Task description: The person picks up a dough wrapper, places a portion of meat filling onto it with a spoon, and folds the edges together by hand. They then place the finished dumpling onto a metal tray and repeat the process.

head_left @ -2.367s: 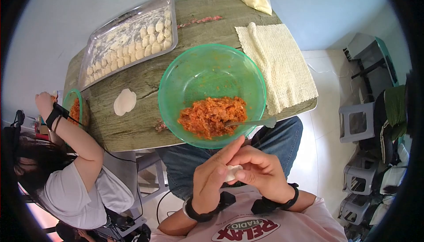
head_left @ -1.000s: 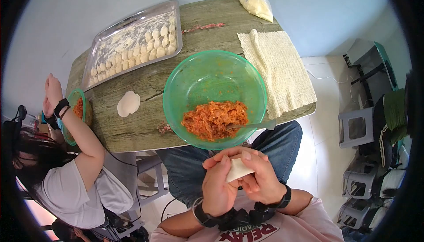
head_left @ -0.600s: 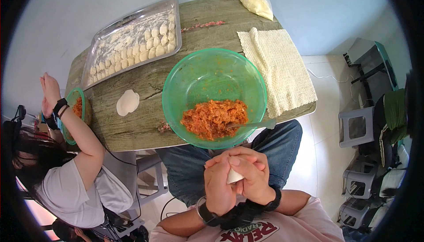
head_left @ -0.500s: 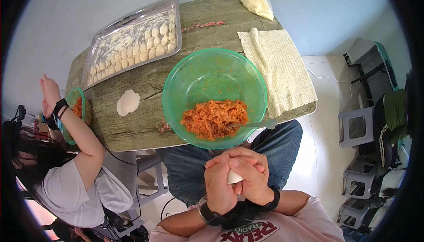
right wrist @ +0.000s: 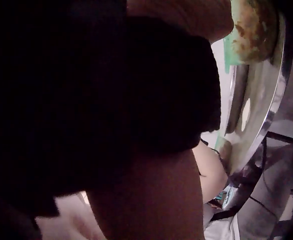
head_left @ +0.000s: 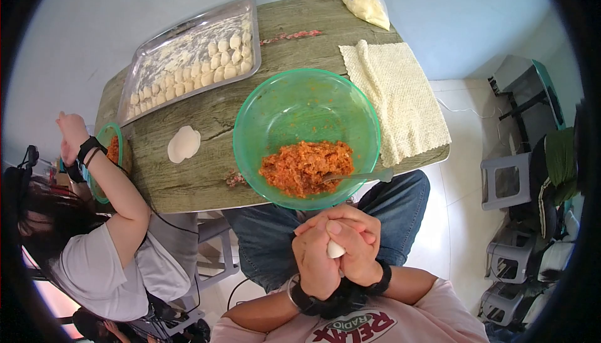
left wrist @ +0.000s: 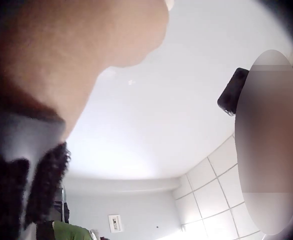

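My left hand [head_left: 313, 265] and right hand [head_left: 360, 252] are clasped together over my lap, just in front of the green bowl. Between the thumbs they squeeze a dumpling [head_left: 335, 250]; only a small white part of it shows, the rest hidden by fingers. Orange-red filling [head_left: 307, 167] lies in the near half of the bowl [head_left: 307, 95], with a spoon [head_left: 357, 176] stuck in it, handle over the right rim. Left of the bowl a few thin dough wrappers [head_left: 183, 144] lie overlapping on the table. The left wrist view catches part of the left hand [left wrist: 121, 35].
A floured metal tray [head_left: 255, 36] with rows of dumplings [head_left: 206, 75] stands at the back left. A cream cloth [head_left: 400, 105] and a bag of flour [head_left: 366, 8] are to the right. Another person [head_left: 113, 261] sits at left beside a smaller green bowl [head_left: 113, 131].
My hands have closed from a loose pinch into a tight clasp round the dumpling, covering most of it. The other person's hands have risen and come together.
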### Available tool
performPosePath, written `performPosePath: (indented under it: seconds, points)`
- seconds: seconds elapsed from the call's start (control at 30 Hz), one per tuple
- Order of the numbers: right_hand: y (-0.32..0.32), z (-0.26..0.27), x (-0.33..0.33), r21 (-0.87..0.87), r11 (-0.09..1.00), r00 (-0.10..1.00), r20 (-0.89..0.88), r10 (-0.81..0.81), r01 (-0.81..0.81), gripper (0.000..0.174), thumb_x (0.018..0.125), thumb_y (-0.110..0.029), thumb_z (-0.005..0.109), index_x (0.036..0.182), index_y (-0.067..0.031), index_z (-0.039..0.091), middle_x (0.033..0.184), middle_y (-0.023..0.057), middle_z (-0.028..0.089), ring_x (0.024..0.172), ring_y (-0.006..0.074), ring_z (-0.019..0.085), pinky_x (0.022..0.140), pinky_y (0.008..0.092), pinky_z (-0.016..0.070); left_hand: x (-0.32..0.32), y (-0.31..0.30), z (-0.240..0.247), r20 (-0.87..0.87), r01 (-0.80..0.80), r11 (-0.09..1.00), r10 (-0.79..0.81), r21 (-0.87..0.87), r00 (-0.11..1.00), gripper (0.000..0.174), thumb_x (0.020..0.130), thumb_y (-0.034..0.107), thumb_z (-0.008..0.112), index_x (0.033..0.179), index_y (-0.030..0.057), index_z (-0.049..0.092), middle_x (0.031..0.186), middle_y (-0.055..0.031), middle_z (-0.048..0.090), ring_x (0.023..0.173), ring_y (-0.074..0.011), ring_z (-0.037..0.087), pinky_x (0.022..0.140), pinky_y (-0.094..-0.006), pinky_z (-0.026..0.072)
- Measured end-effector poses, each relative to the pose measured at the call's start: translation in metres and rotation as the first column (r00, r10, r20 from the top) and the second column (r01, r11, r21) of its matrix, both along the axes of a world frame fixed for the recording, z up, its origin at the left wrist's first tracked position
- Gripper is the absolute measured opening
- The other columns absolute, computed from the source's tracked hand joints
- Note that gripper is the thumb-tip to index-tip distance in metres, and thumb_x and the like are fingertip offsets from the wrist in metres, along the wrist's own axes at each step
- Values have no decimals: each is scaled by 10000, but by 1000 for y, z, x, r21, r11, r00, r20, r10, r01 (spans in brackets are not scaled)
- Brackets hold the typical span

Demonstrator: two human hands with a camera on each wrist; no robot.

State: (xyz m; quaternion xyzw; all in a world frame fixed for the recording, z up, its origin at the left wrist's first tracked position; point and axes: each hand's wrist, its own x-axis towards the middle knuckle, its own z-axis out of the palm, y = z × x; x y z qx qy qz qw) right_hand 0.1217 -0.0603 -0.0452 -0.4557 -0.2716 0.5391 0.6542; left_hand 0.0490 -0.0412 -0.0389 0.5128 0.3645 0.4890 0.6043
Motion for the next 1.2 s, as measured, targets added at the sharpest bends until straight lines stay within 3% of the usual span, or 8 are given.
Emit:
performPosePath:
  seconds: [0.3, 0.37, 0.4, 0.57, 0.63, 0.77, 1.03, 1.2]
  points:
    - [5, -4, -1, 78, 996, 976, 212, -55, 40, 336, 887, -260, 506, 907, 63, 598, 870, 171, 665, 776, 195, 636, 718, 293, 498, -4, 2, -7, -183, 20, 981, 16, 191, 983, 333, 935, 292, 494, 860, -25, 564, 779, -140, 651, 648, -212, 651, 595, -291, 518]
    - [8, 5, 7, -6, 1000, 991, 133, 9, -9, 272, 891, -214, 549, 936, 48, 606, 929, 129, 660, 860, 166, 620, 774, 276, 478, -8, 9, -5, 436, 277, 841, -55, -465, 898, 667, 922, 586, 316, 899, -28, 577, 785, -142, 644, 724, -233, 641, 645, -302, 503]
    - [8, -1, 9, 42, 996, 996, -38, 83, -81, 411, 901, -339, 548, 1014, 53, 596, 1014, 121, 634, 962, 174, 591, 863, 288, 442, -10, 11, -3, 336, 268, 848, -114, -458, 935, 923, 820, 766, 135, 934, -28, 591, 850, -150, 644, 819, -232, 622, 690, -314, 476]
    - [3, 3, 14, 122, 980, 974, -148, 174, -157, 868, 819, -625, 524, 1337, 44, 329, 1257, 162, 493, 1152, 201, 490, 963, 291, 382, -19, 22, 16, -3, 164, 946, -172, -278, 985, 938, 799, 787, 167, 1007, -35, 569, 1079, -180, 591, 1049, -276, 548, 914, -354, 399]
    - [-3, 10, 16, 186, 957, 920, -286, 269, -223, 710, 883, -453, 553, 1356, 33, 346, 1409, 121, 336, 1279, 234, 351, 1047, 354, 279, -22, 27, 12, 7, 193, 945, -202, 263, 979, 466, 933, 412, 406, 1006, 1, 613, 1175, -157, 573, 1120, -283, 499, 966, -389, 356]
    - [-12, 19, 32, 185, 877, 767, -428, 478, -444, 702, 866, -214, 634, 1409, 12, 251, 1424, 102, 317, 1313, 201, 312, 1073, 354, 252, -39, 36, 27, -393, 330, 782, -119, 529, 912, 743, 799, 725, 400, 1021, 63, 654, 1261, -199, 520, 1263, -409, 360, 1050, -464, 240]
    - [-17, 2, 38, 81, 852, 720, -495, 485, -518, 554, 713, -30, 751, 1207, 58, 515, 1216, 151, 543, 1164, 225, 504, 973, 366, 421, -43, 45, 27, -528, 549, 627, -247, 552, 813, 761, 723, 724, 512, 1086, 67, 639, 1300, -225, 477, 1298, -433, 303, 1046, -535, 208]
    - [-14, 2, 34, 262, 910, 893, -236, 383, -321, 318, 782, 37, 672, 1092, 12, 606, 1120, 80, 555, 983, 146, 573, 818, 235, 484, -30, 37, 40, -494, 328, 800, -47, 501, 868, 821, 707, 677, 580, 1194, 17, 547, 1356, -218, 419, 1295, -411, 331, 1041, -560, 219]
